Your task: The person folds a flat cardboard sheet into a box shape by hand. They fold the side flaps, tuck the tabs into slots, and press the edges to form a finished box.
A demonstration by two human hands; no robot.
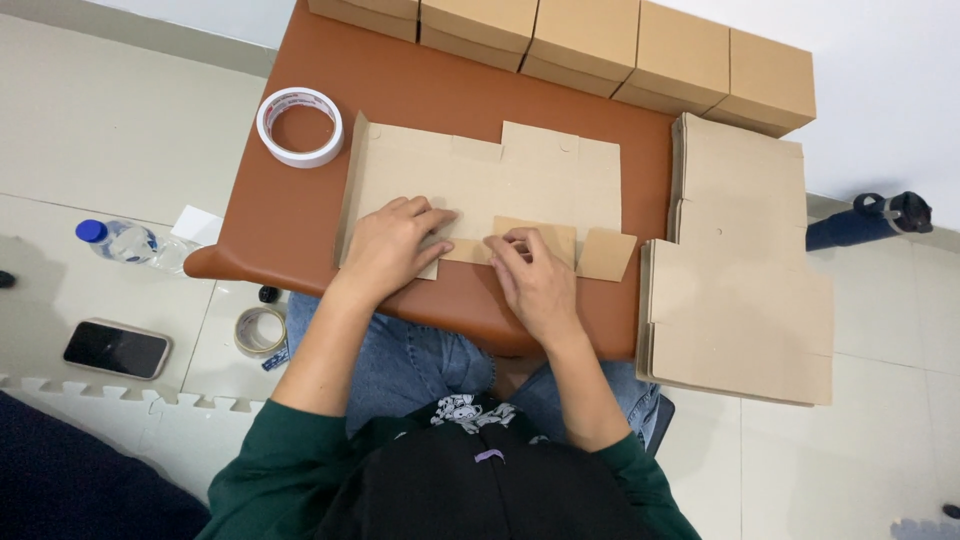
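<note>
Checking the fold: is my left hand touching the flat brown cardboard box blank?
Touching: the head view shows the left hand pressed flat on the cardboard blank.

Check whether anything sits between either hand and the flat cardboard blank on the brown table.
Nothing visible does. The left hand lies flat on the cardboard blank and the right hand presses its near flap. The white tape roll and the stack of flat blanks lie off to the sides, apart from both hands.
</note>
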